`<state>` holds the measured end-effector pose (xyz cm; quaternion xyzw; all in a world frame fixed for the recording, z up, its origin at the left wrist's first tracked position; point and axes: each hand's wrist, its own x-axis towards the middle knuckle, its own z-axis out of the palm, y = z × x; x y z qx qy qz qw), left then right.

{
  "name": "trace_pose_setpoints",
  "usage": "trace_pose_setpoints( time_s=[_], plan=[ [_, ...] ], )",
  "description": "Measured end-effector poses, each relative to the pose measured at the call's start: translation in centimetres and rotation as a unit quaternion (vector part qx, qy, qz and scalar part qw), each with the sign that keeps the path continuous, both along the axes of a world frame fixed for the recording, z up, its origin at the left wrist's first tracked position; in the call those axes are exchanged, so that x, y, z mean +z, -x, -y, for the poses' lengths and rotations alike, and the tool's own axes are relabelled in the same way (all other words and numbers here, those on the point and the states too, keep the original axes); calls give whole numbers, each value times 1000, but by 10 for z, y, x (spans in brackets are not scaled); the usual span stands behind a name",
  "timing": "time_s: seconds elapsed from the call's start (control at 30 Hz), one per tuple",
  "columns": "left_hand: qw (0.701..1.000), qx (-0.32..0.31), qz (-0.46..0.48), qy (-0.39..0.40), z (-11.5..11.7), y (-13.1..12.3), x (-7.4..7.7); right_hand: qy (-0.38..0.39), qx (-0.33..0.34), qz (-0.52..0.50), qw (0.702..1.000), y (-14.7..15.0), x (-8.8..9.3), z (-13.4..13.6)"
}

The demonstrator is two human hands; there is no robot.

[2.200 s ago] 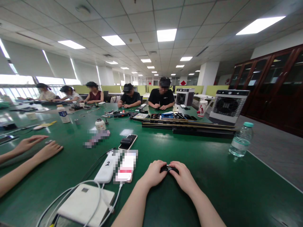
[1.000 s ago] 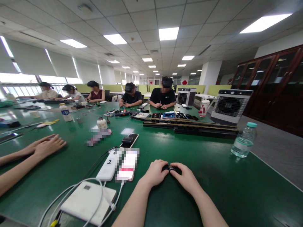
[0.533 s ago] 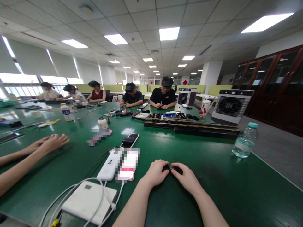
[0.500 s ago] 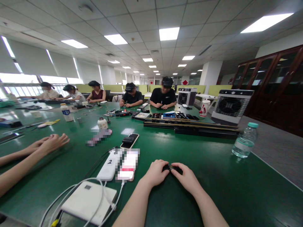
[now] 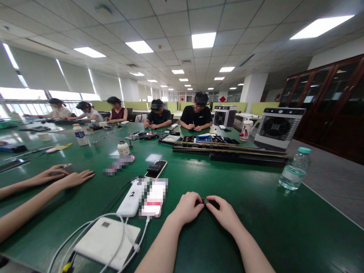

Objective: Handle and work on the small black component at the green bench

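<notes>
Between the fingertips of both my hands sits a small dark piece (image 5: 204, 201), mostly covered, so its kind does not show. My left hand (image 5: 187, 206) grips it from the left with thumb and fingers closed. From the right, my right hand (image 5: 223, 212) pinches it with thumb and forefinger. Both hands rest low over the green table (image 5: 256, 204). Left of them lie a phone (image 5: 153, 199) with a lit, blurred screen and a white power bank (image 5: 132, 199) marked 2.
A white box (image 5: 106, 242) with looping cables lies front left. A water bottle (image 5: 294, 168) stands right. Long dark bars (image 5: 227, 151) lie across the table ahead. At left, a co-worker's hands (image 5: 71, 180) are near a small metal cylinder (image 5: 68, 168). Several people sit beyond.
The co-worker's hands at left have moved apart and to the right, and a metal cylinder now shows by them. My hands stay in place on the small dark piece.
</notes>
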<state>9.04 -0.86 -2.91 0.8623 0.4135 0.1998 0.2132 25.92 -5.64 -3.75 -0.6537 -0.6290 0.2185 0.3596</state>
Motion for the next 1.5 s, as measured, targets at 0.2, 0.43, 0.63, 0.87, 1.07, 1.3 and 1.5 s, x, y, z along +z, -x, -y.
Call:
trace_pose_setpoints(
  time_s=[0.2, 0.43, 0.63, 0.87, 1.07, 1.3, 1.5],
  plan=[
    [1000, -25, -2, -17, -1, 0, -1, -4, -4, 0, 1000, 0, 0, 0],
    [1000, -26, -1, -11, 0, 0, 1, 6, -7, -2, 1000, 1, 1, 0],
    [1000, 1, -9, 7, 1, 1, 3, -7, -8, -5, 1000, 0, -2, -1],
    [1000, 6, 21, 22, 1, 3, 0, 2, -11, -1, 1000, -1, -3, -1],
    [1000, 5, -11, 4, -2, 4, -1, 1, -7, -5, 1000, -2, -5, -3],
    [999, 16, -35, 11, -2, 5, 1, 4, -7, -5, 1000, -1, -3, -1],
    [999, 21, -34, 21, 0, 5, 3, 8, -7, -7, 1000, 0, 0, -1]
  ],
)
